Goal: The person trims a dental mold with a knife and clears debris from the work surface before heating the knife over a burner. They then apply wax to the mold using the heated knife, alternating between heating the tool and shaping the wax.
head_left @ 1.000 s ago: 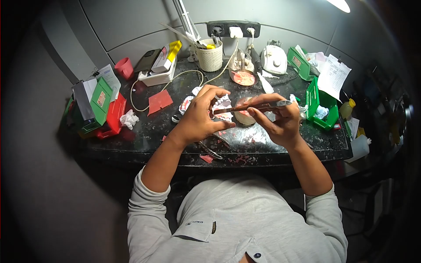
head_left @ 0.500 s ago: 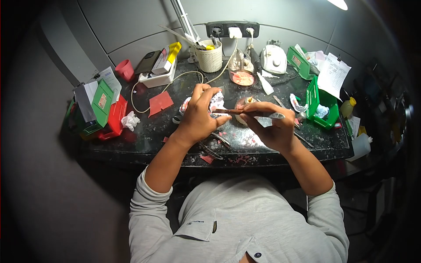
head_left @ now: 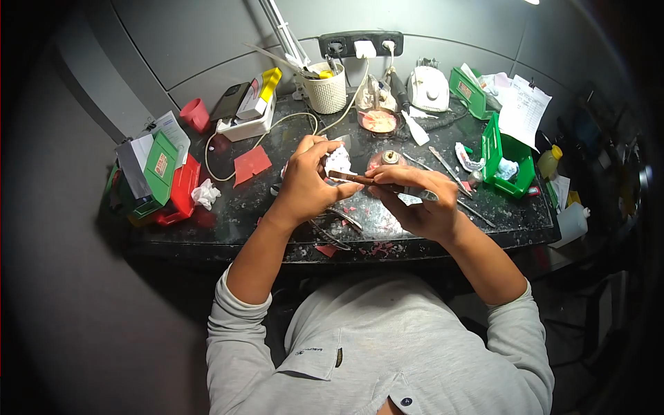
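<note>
My left hand (head_left: 302,181) is closed around a white dental model (head_left: 338,160), with fingers over its far side and the thumb below. Part of the model is hidden by the hand. In my right hand (head_left: 430,209) is a wax knife (head_left: 356,179) with a brown handle, gripped between thumb and fingers. The knife lies across the gap between the hands, its left end at the model by my left thumb. A small spirit burner (head_left: 389,160) stands just beyond my right fingers. Under the hands, metal instruments (head_left: 344,220) and pink wax scraps lie on the dark bench (head_left: 277,228).
A pink wax sheet (head_left: 252,165) and crumpled tissue (head_left: 205,194) lie at left, near a red box (head_left: 181,197). Behind are a dish of pink material (head_left: 379,122) and a pen basket (head_left: 325,95). At right are long instruments (head_left: 449,169), another dental model (head_left: 468,159) and a green box (head_left: 515,181).
The right hand and wax knife have shifted slightly left and down, the knife tilting more. More of the model and the burner shows. The head view has moved a little.
</note>
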Motion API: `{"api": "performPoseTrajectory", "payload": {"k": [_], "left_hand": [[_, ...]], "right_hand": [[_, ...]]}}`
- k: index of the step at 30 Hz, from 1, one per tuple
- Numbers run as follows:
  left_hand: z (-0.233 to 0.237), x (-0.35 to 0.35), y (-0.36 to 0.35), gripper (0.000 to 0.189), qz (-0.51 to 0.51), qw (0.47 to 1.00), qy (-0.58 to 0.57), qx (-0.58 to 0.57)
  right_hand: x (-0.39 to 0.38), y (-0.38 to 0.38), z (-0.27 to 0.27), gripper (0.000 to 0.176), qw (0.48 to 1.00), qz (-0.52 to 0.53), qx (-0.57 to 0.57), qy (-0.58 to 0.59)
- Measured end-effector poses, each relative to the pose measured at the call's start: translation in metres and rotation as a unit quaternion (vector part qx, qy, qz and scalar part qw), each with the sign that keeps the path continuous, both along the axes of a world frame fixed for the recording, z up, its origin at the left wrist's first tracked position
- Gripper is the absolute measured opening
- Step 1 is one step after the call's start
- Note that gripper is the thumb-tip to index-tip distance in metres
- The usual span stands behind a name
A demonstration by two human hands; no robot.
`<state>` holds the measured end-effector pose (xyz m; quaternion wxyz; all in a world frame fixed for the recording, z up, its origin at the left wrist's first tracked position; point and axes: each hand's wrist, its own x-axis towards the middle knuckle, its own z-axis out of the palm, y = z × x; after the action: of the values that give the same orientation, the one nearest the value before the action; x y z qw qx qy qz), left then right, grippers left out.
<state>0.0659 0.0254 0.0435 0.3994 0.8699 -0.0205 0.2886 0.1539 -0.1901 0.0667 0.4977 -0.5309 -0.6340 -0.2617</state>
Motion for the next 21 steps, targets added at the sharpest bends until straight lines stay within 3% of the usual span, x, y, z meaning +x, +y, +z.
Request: {"api": "performPoseTrajectory", "payload": {"k": [3,8,19,21], "left_hand": [[-0.001,0.002,0.002,0.073,-0.059,0.994,0.002,-0.089],[0.007,-0.001,-0.001,0.072,-0.103,0.987,0.013,-0.123],[0.019,-0.007,0.001,0.07,-0.213,0.953,0.073,-0.201],[0.021,-0.008,0.001,0.071,-0.229,0.933,0.093,-0.263]], "right_hand": [[0.0,-0.001,-0.001,0.023,1.0,0.001,0.0,0.016],[-0.001,-0.002,0.0,0.024,0.995,0.016,-0.002,0.095],[0.001,-0.004,0.002,0.023,0.995,0.036,-0.004,0.089],[0.001,-0.005,0.003,0.023,0.995,0.036,-0.003,0.093]]}}
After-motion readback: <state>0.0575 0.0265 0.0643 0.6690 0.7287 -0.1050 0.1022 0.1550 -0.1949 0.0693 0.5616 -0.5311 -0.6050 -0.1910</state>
